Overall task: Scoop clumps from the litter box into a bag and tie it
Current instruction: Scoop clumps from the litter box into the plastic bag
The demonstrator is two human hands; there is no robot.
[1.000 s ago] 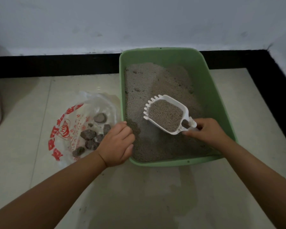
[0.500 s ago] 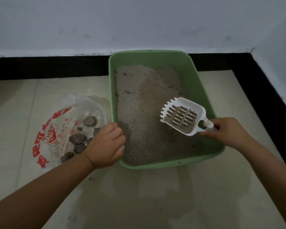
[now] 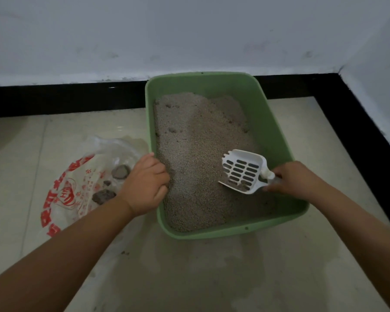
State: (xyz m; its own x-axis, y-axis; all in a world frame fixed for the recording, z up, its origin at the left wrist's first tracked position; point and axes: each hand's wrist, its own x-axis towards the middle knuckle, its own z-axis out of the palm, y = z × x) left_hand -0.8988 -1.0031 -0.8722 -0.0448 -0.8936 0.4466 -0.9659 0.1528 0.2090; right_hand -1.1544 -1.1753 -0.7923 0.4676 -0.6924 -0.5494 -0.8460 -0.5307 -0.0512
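One green litter box (image 3: 277, 131) sits on the tiled floor (image 3: 212, 273) against the black skirting (image 3: 65, 97), filled with grey litter (image 3: 196, 154). One white slotted scoop (image 3: 242, 172) hangs over the litter near the box's right wall, almost empty; the right hand (image 3: 295, 179) grips its handle, fingers curled round it. The left hand (image 3: 145, 183) curls over the box's left rim. One clear bag (image 3: 77, 188) with red print lies on the floor just left of the box, with three dark clumps (image 3: 121, 171) showing inside; the left wrist hides part of it.
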